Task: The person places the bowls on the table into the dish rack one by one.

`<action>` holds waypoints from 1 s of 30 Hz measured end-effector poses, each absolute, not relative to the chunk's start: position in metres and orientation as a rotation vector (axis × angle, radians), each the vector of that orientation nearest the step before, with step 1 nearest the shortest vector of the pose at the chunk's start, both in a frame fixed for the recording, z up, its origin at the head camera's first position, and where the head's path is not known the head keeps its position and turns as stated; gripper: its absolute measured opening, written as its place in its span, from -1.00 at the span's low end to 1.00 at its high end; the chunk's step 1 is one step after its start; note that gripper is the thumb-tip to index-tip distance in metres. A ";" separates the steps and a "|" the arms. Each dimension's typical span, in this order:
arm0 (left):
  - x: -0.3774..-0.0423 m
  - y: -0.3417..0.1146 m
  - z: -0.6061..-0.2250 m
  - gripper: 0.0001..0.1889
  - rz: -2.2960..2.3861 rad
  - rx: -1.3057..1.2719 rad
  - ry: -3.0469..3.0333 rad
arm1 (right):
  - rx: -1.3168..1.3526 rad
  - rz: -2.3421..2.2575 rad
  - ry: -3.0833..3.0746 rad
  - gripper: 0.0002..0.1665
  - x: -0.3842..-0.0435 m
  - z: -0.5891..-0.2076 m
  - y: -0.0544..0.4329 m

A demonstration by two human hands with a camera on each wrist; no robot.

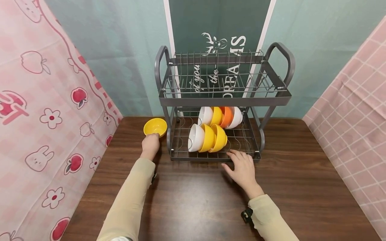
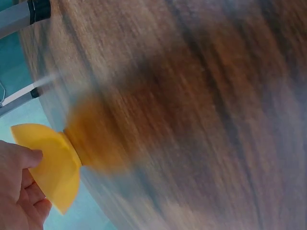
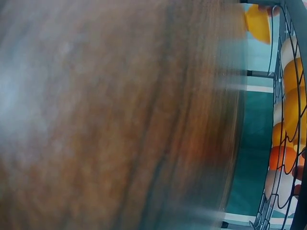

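My left hand (image 1: pixel 150 144) pinches the near rim of a yellow bowl (image 1: pixel 155 125), thumb on the inside in the left wrist view. This bowl stands upright on the table, left of a grey two-tier dish rack (image 1: pixel 224 101). At the rack's lower front edge, my right hand (image 1: pixel 243 167) has its fingers loosely spread, fingertips right at the wires, holding nothing. Tilted on the lower tier, the front row has a white bowl (image 1: pixel 195 138) and two yellow bowls (image 1: pixel 220 139). Behind them come white bowls (image 1: pixel 237 117), a yellow bowl (image 1: pixel 216 115) and an orange bowl (image 1: pixel 227 117).
The rack's upper tier (image 1: pixel 211 89) shows only wire dividers. A curved side handle (image 1: pixel 291 65) rises at each end. Under everything lies a dark wood-grain table (image 1: pixel 193 194). Green printed cloth (image 1: pixel 132 60) hangs behind, and pink patterned cloths (image 1: pixel 45 134) stand on both sides.
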State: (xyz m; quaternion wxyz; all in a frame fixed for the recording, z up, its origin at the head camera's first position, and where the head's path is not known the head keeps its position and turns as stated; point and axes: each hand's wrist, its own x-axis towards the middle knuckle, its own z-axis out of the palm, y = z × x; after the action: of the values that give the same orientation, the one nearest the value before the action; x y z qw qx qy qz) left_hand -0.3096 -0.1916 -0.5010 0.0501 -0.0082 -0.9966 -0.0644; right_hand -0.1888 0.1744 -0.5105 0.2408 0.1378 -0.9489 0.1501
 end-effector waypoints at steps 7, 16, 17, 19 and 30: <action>-0.306 -0.196 -0.500 -0.75 -0.170 -0.007 -3.028 | 0.383 0.402 -2.615 -0.42 -0.190 -0.511 0.173; -0.304 -0.199 -0.499 -0.75 -0.184 0.007 -3.012 | 0.382 0.399 -2.628 -0.42 -0.190 -0.512 0.174; -0.304 -0.199 -0.499 -0.75 -0.186 0.010 -3.010 | 0.382 0.399 -2.628 -0.42 -0.190 -0.511 0.174; -0.303 -0.199 -0.498 -0.74 -0.187 0.015 -3.011 | 0.384 0.397 -2.626 -0.42 -0.190 -0.511 0.174; -0.292 -0.202 -0.495 -0.77 -0.242 -0.029 -2.892 | 0.391 0.377 -2.594 -0.45 -0.189 -0.511 0.176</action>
State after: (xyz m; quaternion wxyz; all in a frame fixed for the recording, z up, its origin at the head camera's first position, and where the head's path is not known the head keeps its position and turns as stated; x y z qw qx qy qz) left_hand -0.2922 -0.2020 -0.4946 0.1194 -0.0098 -0.9893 -0.0828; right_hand -0.1889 0.1764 -0.5109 0.2429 0.1432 -0.9494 0.1381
